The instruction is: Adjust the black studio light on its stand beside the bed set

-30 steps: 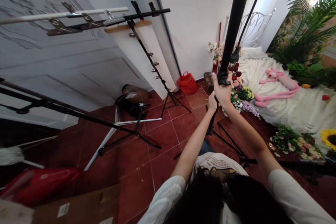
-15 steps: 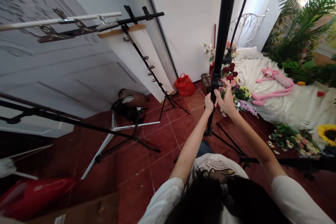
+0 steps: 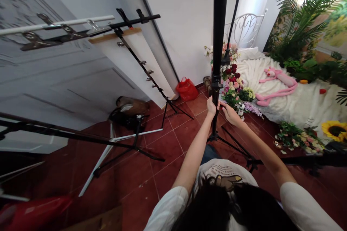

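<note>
A black light stand (image 3: pixel 216 63) rises in front of me, its pole running up past the top of the view. My left hand (image 3: pixel 211 107) is wrapped round the lower pole, below the collar (image 3: pixel 216 81) with its knob. Just right of the pole is my right hand (image 3: pixel 230 114), its fingers loosely stretched toward the pole and the left fingertips. Whether those fingertips touch the pole is hard to see. Under both hands, the stand's legs (image 3: pixel 233 140) spread over the floor. A black cable (image 3: pixel 235 11) hangs beside the pole.
Flowers (image 3: pixel 234 83) and a bed with white covers (image 3: pixel 282 103) and a pink plush toy (image 3: pixel 283 77) lie to the right. A clip stand (image 3: pixel 137 52), a red bag (image 3: pixel 187 89) and a fallen-looking white-legged frame (image 3: pixel 130 135) occupy the left. Red tiles (image 3: pixel 173 151) cover the floor.
My right hand has come down from the collar's knob to beside the lower pole. My left hand keeps its hold. The whole view has shifted slightly.
</note>
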`<action>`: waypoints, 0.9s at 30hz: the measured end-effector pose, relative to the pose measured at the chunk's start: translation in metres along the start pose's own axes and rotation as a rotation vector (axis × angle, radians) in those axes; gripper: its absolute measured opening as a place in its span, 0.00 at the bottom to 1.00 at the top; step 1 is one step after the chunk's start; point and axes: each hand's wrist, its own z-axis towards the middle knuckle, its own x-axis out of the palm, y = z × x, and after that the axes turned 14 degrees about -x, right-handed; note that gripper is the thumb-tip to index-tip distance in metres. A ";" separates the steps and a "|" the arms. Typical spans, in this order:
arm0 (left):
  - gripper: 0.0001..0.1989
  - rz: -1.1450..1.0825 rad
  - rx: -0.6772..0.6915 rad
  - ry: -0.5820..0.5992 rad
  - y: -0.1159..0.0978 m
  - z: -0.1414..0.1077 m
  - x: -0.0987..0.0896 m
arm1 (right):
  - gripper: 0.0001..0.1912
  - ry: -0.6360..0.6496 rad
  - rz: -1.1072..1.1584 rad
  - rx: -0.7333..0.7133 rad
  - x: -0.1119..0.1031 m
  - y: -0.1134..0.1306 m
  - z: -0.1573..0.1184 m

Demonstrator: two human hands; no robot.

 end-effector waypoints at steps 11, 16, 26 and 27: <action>0.32 -0.025 -0.010 0.000 0.000 0.000 0.000 | 0.19 -0.115 0.208 0.244 0.007 -0.021 0.026; 0.33 -0.009 0.016 0.024 0.002 0.000 -0.001 | 0.26 -0.284 0.511 0.446 0.022 -0.031 0.024; 0.31 0.007 0.031 0.013 0.004 0.002 -0.002 | 0.28 -0.379 0.624 0.607 0.026 -0.026 0.038; 0.30 -0.005 0.019 0.011 0.004 0.003 -0.002 | 0.26 -0.382 0.591 0.605 0.025 -0.025 0.041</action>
